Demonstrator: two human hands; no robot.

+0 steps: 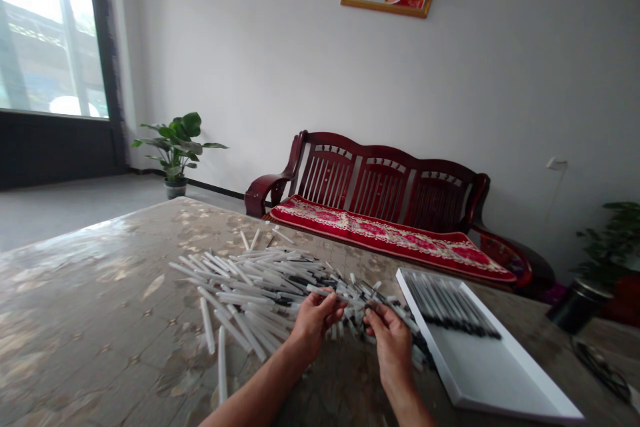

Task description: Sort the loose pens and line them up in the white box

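Observation:
A large heap of white pens (250, 287) with black parts lies spread on the patterned table (100, 320). My left hand (314, 321) is at the heap's near edge, fingers pinched round a white pen (325, 291). Beside it, my right hand (390, 340) is curled shut on a small dark piece I cannot make out. A shallow white box (500, 373) sits just right of my right hand, with a row of pens (450, 303) laid side by side in its far end.
A red wooden bench (380, 200) with a red cushion stands behind the table against the wall. A potted plant (176, 147) is by the window at the left. A dark pot (575, 307) and a black object (600, 363) are at the right.

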